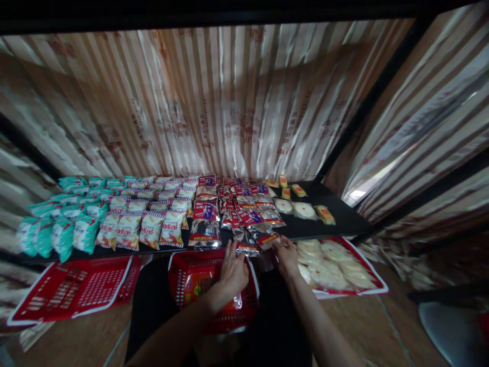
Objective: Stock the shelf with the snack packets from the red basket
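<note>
Bottom centre of the frame: left hand (pixel 234 271) lies flat and open over a red plastic mesh basket (pixel 183 285), fingertips on a shiny red-and-clear plastic snack packet (pixel 246 248) at the black shelf (pixel 344 216) edge. Right hand (pixel 286 255) touches a red-labelled plastic packet (pixel 267 239) just beside it, can't tell if it's gripping.

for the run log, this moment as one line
left hand: on silver packet at shelf edge | right hand: on red packet | red basket: below
</note>
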Demonstrator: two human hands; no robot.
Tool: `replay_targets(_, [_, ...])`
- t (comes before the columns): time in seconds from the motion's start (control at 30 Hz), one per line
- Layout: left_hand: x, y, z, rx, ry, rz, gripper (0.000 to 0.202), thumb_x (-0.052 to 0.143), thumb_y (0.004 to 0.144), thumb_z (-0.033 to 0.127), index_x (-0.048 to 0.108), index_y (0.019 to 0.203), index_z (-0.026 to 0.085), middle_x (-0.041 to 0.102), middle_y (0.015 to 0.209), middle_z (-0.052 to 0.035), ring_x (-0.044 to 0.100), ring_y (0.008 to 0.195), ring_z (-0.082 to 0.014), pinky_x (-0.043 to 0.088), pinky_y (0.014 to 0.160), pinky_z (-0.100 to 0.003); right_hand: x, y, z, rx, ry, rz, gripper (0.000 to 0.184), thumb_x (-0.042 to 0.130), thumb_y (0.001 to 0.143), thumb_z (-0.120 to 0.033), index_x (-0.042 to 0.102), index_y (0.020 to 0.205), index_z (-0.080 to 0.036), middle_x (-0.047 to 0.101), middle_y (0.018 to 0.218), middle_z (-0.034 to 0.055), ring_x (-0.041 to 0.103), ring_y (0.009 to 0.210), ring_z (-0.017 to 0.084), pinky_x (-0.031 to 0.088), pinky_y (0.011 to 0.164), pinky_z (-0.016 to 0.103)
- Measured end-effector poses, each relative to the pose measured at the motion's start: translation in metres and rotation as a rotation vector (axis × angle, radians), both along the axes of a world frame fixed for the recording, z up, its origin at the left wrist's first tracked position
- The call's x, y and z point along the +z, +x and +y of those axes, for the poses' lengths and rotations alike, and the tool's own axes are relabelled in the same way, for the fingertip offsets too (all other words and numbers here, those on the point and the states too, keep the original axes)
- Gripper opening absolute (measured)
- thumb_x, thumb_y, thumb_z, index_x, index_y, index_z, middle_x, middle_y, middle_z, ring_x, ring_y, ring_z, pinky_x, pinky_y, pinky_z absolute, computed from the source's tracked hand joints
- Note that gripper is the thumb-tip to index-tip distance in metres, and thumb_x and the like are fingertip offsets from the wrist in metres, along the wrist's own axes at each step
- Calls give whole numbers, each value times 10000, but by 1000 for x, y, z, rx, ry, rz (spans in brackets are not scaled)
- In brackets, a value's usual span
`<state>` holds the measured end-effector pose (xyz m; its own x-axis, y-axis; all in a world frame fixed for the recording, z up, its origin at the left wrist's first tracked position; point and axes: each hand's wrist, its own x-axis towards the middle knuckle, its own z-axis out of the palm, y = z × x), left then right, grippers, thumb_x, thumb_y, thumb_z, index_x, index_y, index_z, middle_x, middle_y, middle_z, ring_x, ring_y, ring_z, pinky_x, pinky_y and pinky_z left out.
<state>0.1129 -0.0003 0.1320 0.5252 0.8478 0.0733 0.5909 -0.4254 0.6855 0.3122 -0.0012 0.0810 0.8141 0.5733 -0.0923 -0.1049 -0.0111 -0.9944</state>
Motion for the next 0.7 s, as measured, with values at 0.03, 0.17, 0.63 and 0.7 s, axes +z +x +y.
replay_targets(0.03, [2,1,-1,10,12,-28,299,488,759,115,648,1012,127,397,1440,-127,207,1395,-304,246,1137,-481,9,-5,-1,-21,28,169,412,657,533,-274,517,918,-226,571,563,-76,551,470,120,450,440,219])
replay_targets(0.17, [10,10,-5,80,-152,-256,327,480,825,176,588,1129,122,502,1345,-163,389,1307,-271,278,1112,-486,47,-26,-11,-2,129,524,456,685,498,-114,547,909,-253,623,623,-79,568,508,79,479,467,164])
replay_targets(0.63, [30,24,-4,260,-977,-1160,309,675,596,217,605,891,159,697,868,-45,657,794,-201,504,763,-326,79,-83,-75,182,89,339,305,719,635,-376,647,904,-252,695,840,-40,629,699,125,494,552,198])
replay_targets(0.7, [40,22,-4,196,-951,-1133,294,668,602,223,613,884,163,698,852,-38,654,819,-205,494,784,-321,80,-78,-75,192,69,282,280,656,686,-456,653,871,-246,703,854,-26,645,758,165,512,589,245])
